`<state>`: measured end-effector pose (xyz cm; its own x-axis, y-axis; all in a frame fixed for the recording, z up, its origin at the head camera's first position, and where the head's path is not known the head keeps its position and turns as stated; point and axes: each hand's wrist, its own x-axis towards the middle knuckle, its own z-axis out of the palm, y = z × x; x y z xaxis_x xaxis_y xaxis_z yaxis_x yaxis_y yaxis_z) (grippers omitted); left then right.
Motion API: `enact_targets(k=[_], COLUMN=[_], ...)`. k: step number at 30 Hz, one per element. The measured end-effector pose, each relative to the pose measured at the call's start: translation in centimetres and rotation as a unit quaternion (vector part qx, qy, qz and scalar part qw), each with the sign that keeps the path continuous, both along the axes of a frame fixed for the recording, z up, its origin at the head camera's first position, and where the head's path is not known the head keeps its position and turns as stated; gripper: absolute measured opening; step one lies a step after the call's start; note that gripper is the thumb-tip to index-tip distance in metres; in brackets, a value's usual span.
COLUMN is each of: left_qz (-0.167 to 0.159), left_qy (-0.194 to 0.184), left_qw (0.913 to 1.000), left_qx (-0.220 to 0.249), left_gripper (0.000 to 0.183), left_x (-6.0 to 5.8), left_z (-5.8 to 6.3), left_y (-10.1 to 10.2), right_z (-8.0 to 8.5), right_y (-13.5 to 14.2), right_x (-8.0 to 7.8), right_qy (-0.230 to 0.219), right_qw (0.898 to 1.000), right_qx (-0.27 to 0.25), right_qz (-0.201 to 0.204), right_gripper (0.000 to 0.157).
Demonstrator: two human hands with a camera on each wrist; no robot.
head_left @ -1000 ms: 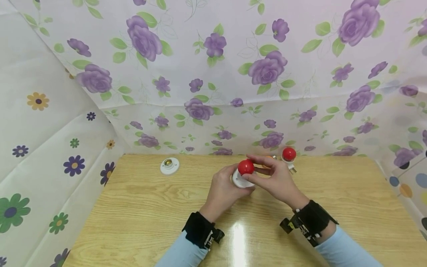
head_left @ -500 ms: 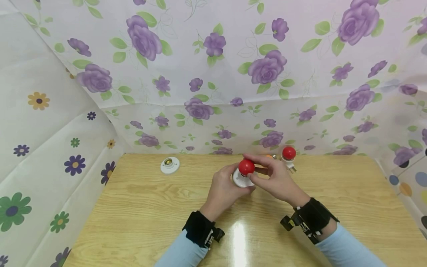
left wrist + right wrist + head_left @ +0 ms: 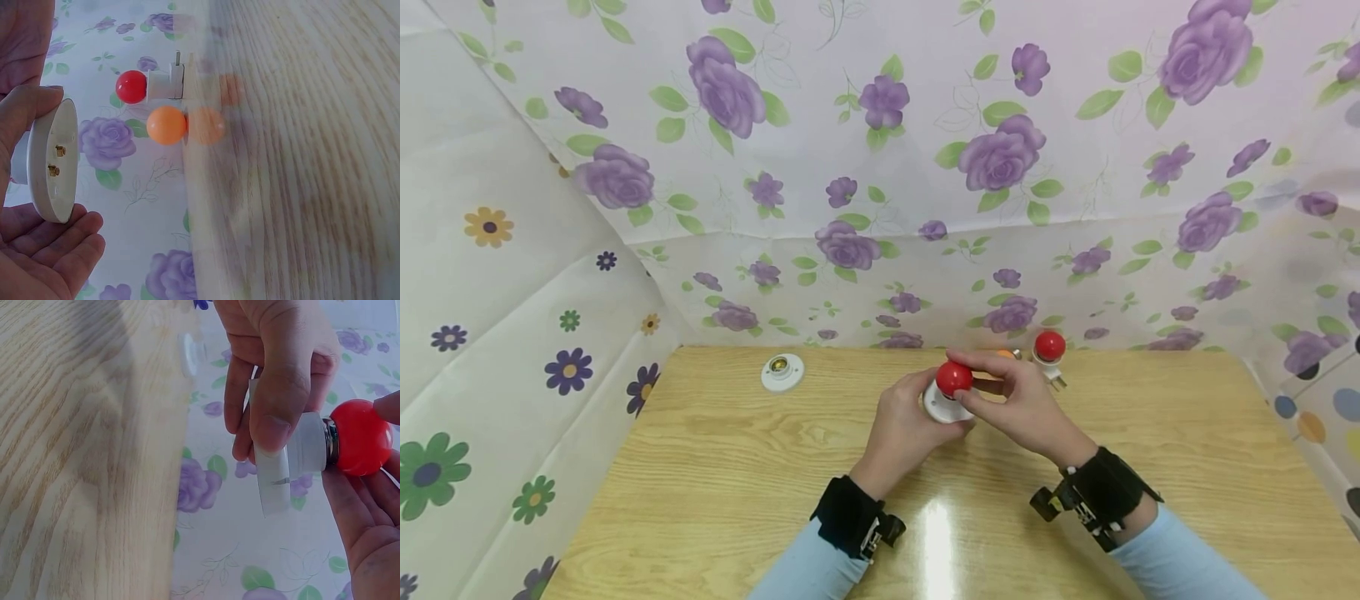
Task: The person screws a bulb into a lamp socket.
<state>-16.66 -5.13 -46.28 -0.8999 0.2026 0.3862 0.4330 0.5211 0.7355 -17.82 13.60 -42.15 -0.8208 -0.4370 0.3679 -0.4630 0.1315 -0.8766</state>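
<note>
My left hand grips the round white base of a lamp holder by its rim, off the table. Two brass screws show on the holder's hollow underside in the left wrist view. A red light bulb stands in the holder, and my right hand pinches it between thumb and fingers. In the right wrist view, part of the bulb's metal screw base shows between the red globe and the white socket.
Another white lamp holder, with no bulb in it, lies at the back left of the wooden table. Behind my right hand are an orange bulb and a red bulb in a white plug-in socket. Flowered cloth hangs behind.
The fingers of my right hand shift slightly around the red bulb. My left hand and the lamp holder stay nearly still.
</note>
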Motion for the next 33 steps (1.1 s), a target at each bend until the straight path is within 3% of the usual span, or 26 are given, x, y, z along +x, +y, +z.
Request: enact_targets(k=[21, 29, 33], left_qz=[0.007, 0.009, 0.009], left_qy=[-0.013, -0.014, -0.012], left_qw=[0.9999, 0.9998, 0.9998], left_qx=[-0.001, -0.007, -0.009], left_gripper=[0.063, 0.064, 0.064], left_x=[0.0, 0.0, 0.0], left_z=[-0.2, -0.2, -0.2], left_y=[0.1, 0.1, 0.1], right_z=[-0.6, 1.1, 0.8], right_y=[-0.3, -0.9, -0.9], right_x=[0.1, 1.1, 1.0], right_qy=[0.005, -0.006, -0.009], right_qw=[0.999, 0.998, 0.997], right_qx=[-0.045, -0.064, -0.074], right_qz=[-0.024, -0.027, -0.035], right_gripper=[0.042, 0.042, 0.042])
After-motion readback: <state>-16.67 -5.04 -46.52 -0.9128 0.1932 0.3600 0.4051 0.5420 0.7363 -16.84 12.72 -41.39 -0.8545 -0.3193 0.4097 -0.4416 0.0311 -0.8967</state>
